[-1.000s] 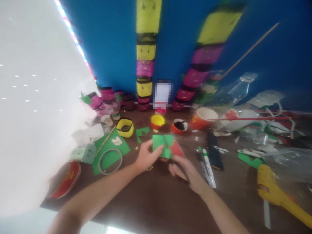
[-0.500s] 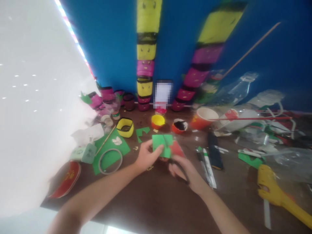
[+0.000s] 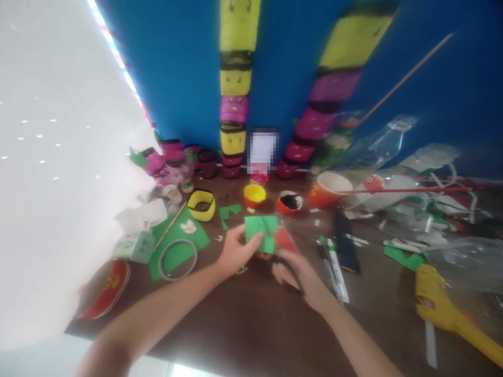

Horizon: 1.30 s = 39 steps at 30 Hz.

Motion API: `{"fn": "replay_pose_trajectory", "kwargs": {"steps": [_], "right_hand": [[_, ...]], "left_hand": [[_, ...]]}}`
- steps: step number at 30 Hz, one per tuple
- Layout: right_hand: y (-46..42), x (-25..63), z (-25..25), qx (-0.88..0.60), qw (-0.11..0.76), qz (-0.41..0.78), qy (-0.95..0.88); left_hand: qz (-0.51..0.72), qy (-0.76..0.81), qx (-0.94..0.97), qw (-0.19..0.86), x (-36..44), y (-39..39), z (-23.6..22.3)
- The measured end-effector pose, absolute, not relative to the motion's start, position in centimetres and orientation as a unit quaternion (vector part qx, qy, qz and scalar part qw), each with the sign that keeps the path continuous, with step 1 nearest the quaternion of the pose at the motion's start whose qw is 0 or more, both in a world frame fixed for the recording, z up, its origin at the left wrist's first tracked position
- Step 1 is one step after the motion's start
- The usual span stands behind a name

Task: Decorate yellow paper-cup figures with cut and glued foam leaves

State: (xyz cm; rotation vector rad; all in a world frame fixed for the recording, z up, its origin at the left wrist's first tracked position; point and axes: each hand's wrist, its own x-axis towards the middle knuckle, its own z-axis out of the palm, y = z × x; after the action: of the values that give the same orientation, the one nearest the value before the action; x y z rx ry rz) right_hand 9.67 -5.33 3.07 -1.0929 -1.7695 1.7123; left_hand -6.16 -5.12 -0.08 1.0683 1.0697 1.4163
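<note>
Over the middle of the table, my left hand pinches a piece of green paper, thumb on top and fingers beneath. My right hand is closed on a pair of scissors, whose dark handle loop shows around the fingers. The blades reach toward the right side of the green paper; a slit runs into it there, and I cannot clearly make out the blades. A red piece, perhaps paper, shows beside the green one near the scissors. Behind the hands lies a green paper offcut.
Yellow paint cup and black paint cup stand behind the hands. At left are a yellow pot, a tape roll and a red bowl. Markers, a yellow glue gun and clear plastic bottles lie right.
</note>
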Motion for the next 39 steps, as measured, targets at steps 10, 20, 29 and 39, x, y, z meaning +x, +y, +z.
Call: {"fn": "replay_pose_trajectory", "kwargs": {"steps": [10,20,29,39], "right_hand": [[-5.34,9.53,3.27,-0.410,0.219,0.622,-0.630],[-5.31,9.51,3.17,-0.405,0.224,0.632,-0.622],[-5.23,9.52,2.82,-0.411,0.213,0.633,-0.621],[-5.33,9.60,2.71,-0.417,0.205,0.645,-0.607]], "left_hand": [[0.593,0.435,0.435,0.520,-6.20,-5.01,-0.39],[0.590,0.436,0.431,0.526,-6.10,-5.17,0.38],[0.596,0.433,0.425,0.526,-6.32,-4.96,-0.14],[0.592,0.441,0.425,0.524,-6.43,-4.90,-0.30]]}}
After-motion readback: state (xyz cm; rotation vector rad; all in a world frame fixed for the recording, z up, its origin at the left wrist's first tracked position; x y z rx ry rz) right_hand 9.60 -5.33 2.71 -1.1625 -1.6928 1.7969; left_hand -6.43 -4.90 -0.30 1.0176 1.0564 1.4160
